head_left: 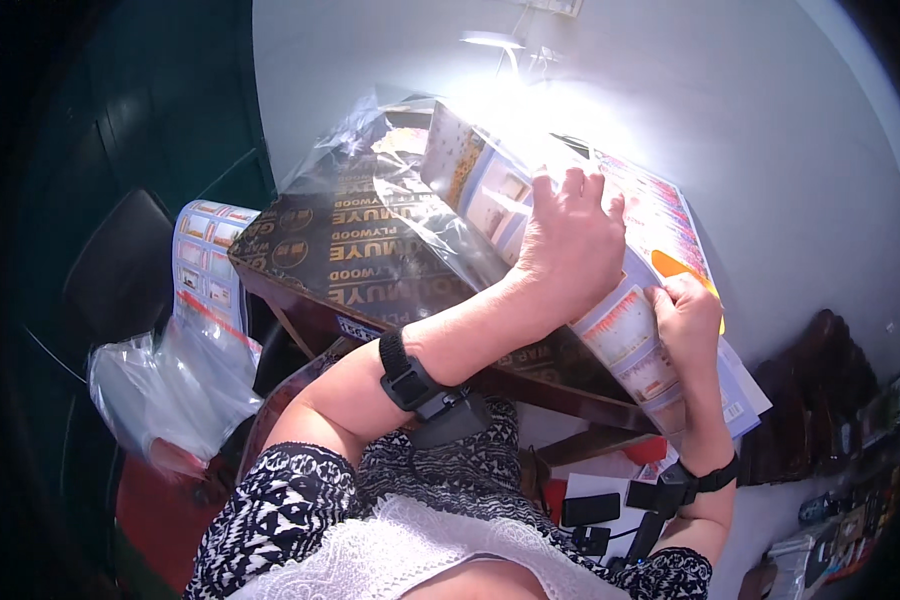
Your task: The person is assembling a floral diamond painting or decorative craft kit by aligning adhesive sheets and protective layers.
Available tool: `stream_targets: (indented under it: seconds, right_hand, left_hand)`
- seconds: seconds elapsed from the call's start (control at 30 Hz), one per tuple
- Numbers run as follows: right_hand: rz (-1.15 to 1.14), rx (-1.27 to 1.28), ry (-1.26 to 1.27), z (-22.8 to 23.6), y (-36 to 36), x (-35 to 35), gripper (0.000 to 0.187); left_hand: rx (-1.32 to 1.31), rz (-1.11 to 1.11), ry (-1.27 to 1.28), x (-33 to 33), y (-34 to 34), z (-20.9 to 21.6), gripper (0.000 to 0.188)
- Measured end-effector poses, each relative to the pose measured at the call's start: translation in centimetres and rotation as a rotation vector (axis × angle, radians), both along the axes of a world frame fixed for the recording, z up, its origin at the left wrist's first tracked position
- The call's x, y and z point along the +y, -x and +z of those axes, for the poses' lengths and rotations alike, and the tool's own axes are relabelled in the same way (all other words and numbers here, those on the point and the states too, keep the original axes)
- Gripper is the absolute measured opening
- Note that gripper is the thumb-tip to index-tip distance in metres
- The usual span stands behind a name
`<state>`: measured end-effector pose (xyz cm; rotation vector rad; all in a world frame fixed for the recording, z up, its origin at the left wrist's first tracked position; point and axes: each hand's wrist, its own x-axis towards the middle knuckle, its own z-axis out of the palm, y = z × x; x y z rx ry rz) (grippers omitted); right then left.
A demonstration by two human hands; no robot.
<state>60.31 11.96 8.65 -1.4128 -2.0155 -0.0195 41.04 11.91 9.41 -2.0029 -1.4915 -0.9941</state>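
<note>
A long printed sheet (pixel 620 325) with small coloured pictures lies slantwise across the right part of the table. On its upper part rests my left hand (pixel 578 235), fingers bent and closed on it. My right hand (pixel 685 315) pinches the sheet's right edge, thumb on top and the other fingers mostly hidden. Beside the right hand shows an orange flat piece (pixel 675 266), partly covered by it. Beyond both hands lies another sheet with a pink and blue print (pixel 655 205). Clear plastic film (pixel 410 200) spreads over the table left of the printed sheet.
The dark table top (pixel 320 235) carries printed lettering. A white lamp (pixel 492 40) glares at the back. At left, a dark chair (pixel 120 270) holds a printed sheet (pixel 208 260) and clear plastic bags (pixel 175 395). A black phone (pixel 590 510) lies below, at right.
</note>
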Motion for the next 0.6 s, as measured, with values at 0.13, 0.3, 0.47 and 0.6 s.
stream_targets:
  seconds: [0.13,0.3,0.47,0.6]
  right_hand:
    - [-0.017,0.057,0.126,-0.1,0.9,0.8,0.018]
    - [0.011,0.003,0.171,-0.6,1.7,1.2,0.014]
    - [0.067,-0.193,-0.024,-0.9,2.0,-0.7,0.012]
    - [0.121,-0.319,-0.188,-1.4,1.3,-1.6,0.009]
  left_hand:
    - [-0.004,-0.034,0.037,-0.1,-1.0,0.0,0.041]
    - [-0.058,-0.168,0.049,-0.4,-2.1,0.6,0.036]
    - [-0.087,-0.183,0.068,0.2,-2.1,0.4,0.036]
    - [-0.215,-0.225,0.104,0.4,-2.0,0.8,0.035]
